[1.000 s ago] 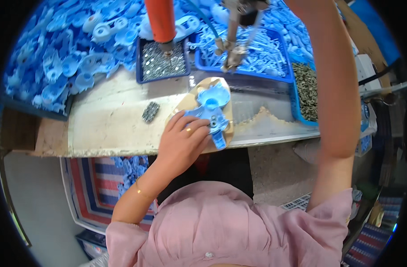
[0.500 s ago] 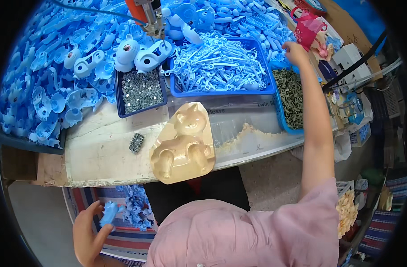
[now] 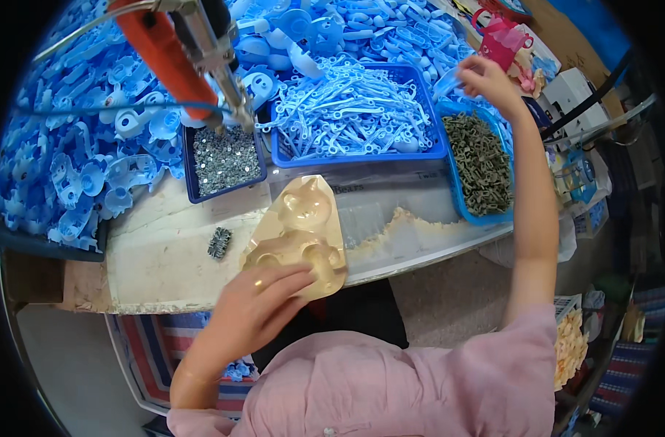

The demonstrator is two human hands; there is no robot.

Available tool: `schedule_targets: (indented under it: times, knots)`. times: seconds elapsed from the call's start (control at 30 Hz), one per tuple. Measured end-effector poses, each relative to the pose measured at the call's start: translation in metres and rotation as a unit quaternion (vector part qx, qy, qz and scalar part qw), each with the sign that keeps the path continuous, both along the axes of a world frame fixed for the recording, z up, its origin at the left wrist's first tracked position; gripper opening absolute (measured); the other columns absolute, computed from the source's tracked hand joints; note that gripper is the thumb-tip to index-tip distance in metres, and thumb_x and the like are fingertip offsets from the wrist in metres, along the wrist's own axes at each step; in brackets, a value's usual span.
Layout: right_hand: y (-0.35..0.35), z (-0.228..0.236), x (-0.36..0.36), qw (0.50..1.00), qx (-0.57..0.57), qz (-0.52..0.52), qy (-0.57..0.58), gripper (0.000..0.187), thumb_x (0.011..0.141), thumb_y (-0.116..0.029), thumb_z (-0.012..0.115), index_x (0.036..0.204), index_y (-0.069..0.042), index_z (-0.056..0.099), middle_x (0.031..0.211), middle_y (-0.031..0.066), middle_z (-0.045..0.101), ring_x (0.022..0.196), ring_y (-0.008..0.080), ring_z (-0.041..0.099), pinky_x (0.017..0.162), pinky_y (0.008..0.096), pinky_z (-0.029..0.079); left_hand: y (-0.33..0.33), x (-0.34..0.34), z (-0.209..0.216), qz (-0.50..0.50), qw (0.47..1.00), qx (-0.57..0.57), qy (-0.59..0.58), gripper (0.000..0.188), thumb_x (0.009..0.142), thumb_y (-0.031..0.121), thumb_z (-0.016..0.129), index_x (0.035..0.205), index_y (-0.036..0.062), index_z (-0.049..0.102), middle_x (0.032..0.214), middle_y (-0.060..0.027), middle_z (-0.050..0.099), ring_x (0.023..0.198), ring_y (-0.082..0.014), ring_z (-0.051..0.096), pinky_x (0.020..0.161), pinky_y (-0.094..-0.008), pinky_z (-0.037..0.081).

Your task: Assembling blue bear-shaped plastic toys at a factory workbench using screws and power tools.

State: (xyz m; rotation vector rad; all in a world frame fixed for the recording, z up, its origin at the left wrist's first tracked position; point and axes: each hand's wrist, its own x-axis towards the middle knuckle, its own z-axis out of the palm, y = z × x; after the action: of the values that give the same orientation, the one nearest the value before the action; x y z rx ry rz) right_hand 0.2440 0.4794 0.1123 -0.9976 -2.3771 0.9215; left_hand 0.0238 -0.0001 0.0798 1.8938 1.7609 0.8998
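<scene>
My left hand point(image 3: 258, 309) lies with spread fingers on the lower edge of a tan bear-shaped mould point(image 3: 303, 218) and holds nothing. The mould sits flat at the front of the white workbench point(image 3: 165, 262). My right hand point(image 3: 487, 79) is stretched far out to the upper right, over the heap of blue plastic parts point(image 3: 390, 29). Its fingers pinch a pale blue plastic part point(image 3: 447, 84). A pink toy piece point(image 3: 503, 40) lies just beyond that hand.
An orange-handled power screwdriver point(image 3: 168, 62) hangs over a small tray of silvery screws point(image 3: 223, 156). Beside it are a blue tray of pale blue strips point(image 3: 354, 116) and a tray of dark olive pieces point(image 3: 481, 164). Blue shells point(image 3: 70, 160) are piled at left. A small dark block point(image 3: 219, 242) lies on the bench.
My left hand came up from below the bench, no longer holding the blue part, and now rests on the mould. My right hand drew back slightly from the pink toy with a blue piece.
</scene>
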Motion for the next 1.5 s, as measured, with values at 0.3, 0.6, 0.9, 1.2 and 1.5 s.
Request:
schedule_targets:
  times: [0.3, 0.6, 0.9, 1.2, 1.5]
  knots:
    - [-0.176, -0.019, -0.033, 0.879, -0.383, 0.274, -0.075, 0.027, 0.094, -0.022, 0.071, 0.108, 0.001, 0.066, 0.087, 0.0068, 0.072, 0.074, 0.0125, 0.069, 0.069, 0.027, 0.056, 0.083, 0.045, -0.056, -0.061, 0.957, 0.27, 0.086, 0.05, 0.084, 0.01, 0.079, 0.13, 0.0027, 0.064, 0.133, -0.0141, 0.064, 0.096, -0.0297, 0.071, 0.072, -0.0369, 0.059]
    - [0.084, -0.102, 0.065, 0.925, 0.314, -0.167, -0.131, 0.034, 0.086, -0.018, 0.075, 0.116, -0.002, 0.068, 0.107, 0.0133, 0.073, 0.099, 0.0261, 0.07, 0.086, 0.0383, 0.056, 0.044, 0.032, -0.045, 0.012, 0.976, 0.202, 0.078, 0.046, 0.084, 0.008, 0.079, 0.127, 0.0022, 0.066, 0.128, -0.0141, 0.067, 0.103, -0.0287, 0.07, 0.082, -0.0356, 0.059]
    - [0.088, -0.103, 0.047, 0.942, 0.293, -0.147, -0.077, 0.029, 0.086, -0.012, 0.071, 0.113, -0.004, 0.069, 0.108, 0.0149, 0.072, 0.1, 0.0286, 0.07, 0.09, 0.0403, 0.054, 0.019, 0.014, -0.059, 0.079, 0.977, 0.184, 0.077, 0.044, 0.082, 0.006, 0.08, 0.124, 0.0023, 0.068, 0.127, -0.0128, 0.069, 0.095, -0.0262, 0.07, 0.079, -0.0342, 0.058]
    - [0.133, -0.103, -0.003, 0.911, 0.284, -0.296, -0.045, 0.046, 0.088, -0.03, 0.07, 0.123, -0.003, 0.061, 0.124, 0.0261, 0.066, 0.115, 0.042, 0.063, 0.097, 0.0494, 0.051, 0.018, 0.02, -0.055, 0.09, 0.978, 0.175, 0.064, 0.042, 0.081, 0.005, 0.08, 0.121, 0.0024, 0.07, 0.125, -0.0136, 0.07, 0.093, -0.0266, 0.07, 0.077, -0.0343, 0.057]
    - [0.163, -0.112, -0.011, 0.904, 0.358, -0.196, -0.129, 0.058, 0.077, -0.032, 0.076, 0.124, -0.001, 0.061, 0.119, 0.0246, 0.069, 0.112, 0.0418, 0.066, 0.096, 0.0483, 0.052, -0.001, 0.019, -0.061, 0.08, 0.972, 0.181, 0.129, 0.042, 0.079, 0.008, 0.081, 0.119, 0.0026, 0.07, 0.121, -0.0116, 0.07, 0.096, -0.0259, 0.071, 0.08, -0.0349, 0.059]
